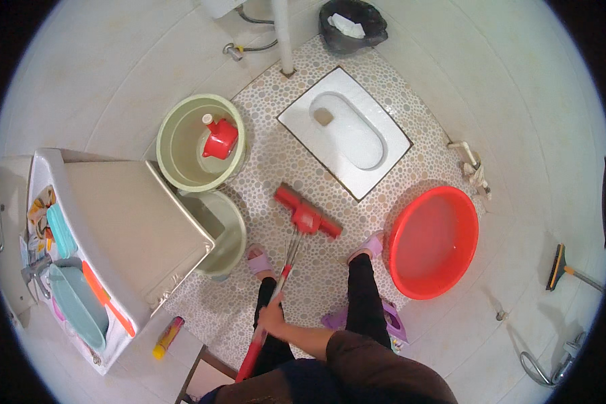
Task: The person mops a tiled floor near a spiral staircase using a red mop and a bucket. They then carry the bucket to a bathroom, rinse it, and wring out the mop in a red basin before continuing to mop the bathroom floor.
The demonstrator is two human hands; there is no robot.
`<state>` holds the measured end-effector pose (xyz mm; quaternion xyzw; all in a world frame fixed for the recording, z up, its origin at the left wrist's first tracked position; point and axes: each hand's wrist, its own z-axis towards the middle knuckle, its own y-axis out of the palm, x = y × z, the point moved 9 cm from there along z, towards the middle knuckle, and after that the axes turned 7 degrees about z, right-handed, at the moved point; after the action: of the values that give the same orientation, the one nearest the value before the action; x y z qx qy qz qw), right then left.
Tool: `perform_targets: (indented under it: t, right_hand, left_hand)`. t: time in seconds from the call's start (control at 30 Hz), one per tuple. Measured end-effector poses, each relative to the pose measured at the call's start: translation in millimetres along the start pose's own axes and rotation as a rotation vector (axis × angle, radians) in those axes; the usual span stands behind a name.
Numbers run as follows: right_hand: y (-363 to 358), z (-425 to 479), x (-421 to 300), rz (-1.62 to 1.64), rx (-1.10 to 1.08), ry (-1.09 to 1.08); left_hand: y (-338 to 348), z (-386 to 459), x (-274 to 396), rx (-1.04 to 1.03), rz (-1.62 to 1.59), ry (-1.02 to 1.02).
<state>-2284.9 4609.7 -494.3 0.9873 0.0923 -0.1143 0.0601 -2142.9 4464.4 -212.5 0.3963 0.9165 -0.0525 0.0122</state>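
Note:
My right hand point(271, 317) grips the pole of a red sponge mop point(307, 220), which slants up from the lower left. The mop's wide head lies on the pebble-patterned floor point(272, 166), ahead of my feet and a little blurred. Metal rods join the head to the red and silver pole. My left hand is out of view; the pole's upper end runs behind my body at the bottom edge. A squat toilet point(351, 134) is set into the floor beyond the mop head. To its lower right stands a red basin point(467, 242) of cloudy water.
At left, a pale green bucket point(164, 151) holds a red dipper point(222, 139), beside a second green bucket point(227, 247). A washbasin cabinet point(131, 212) juts out at left. A lined bin point(341, 43) stands at the back; a purple plastic item point(395, 323) is behind my right leg.

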Motion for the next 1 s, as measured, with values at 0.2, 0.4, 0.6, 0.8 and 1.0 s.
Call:
perform_targets:
  t: [0.2,0.4,0.6,0.8,1.0]
  right_hand:
    - [-80,73,-241,-0.343,0.264,-0.479]
    - [-109,157,-246,-0.811,0.237,-0.493]
    - [-11,25,-93,-0.411,0.087,-0.297]
    - [-32,-21,-66,0.171,0.067,-0.073]
    - [-161,-63,-162,0.078,0.387,-0.393]
  left_hand:
    - [-72,46,167,-0.022,-0.568,0.211]
    - [-89,57,209,-0.091,-0.578,0.304]
    - [-5,-5,28,0.13,-0.162,0.171]
    - [4,-32,-15,0.012,-0.13,0.162]
    - [-37,8,118,0.034,-0.071,0.392]
